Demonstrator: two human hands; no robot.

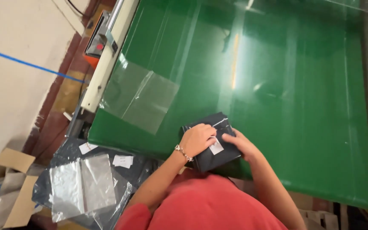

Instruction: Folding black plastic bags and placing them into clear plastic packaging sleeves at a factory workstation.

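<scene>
1. Head view, nearest: red sleeve and both forearms reach forward. A thin bracelet (183, 152) sits on the left wrist.
2. Left hand (197, 140) rests fingers-down on top of the dark folded garment (211, 147), pressing flat, not curled round it. Right hand (242, 145) lies against the garment's right edge, fingers partly over it; whether it grips, cannot tell.
3. Garment: matte, dark grey cloth, roughly square fold, small white tag (216, 148) on top. It sits at the near edge of the green surface (303, 127), slightly overhanging.
4. Risk, judged: that overhang could let the fold slide off if the pressing eases; soft cloth may also unfold under uneven pressure.
5. Lower left, off the surface: a stack of clear plastic bags (81, 185), glossy, crinkled, over more dark fabric.
6. Further out: one flat transparent bag (143, 96) lies on the smooth, glare-streaked surface, well apart from the garment; slick film could drift.
7. Far left: a white machine bar (107, 59) along the surface's edge.
</scene>
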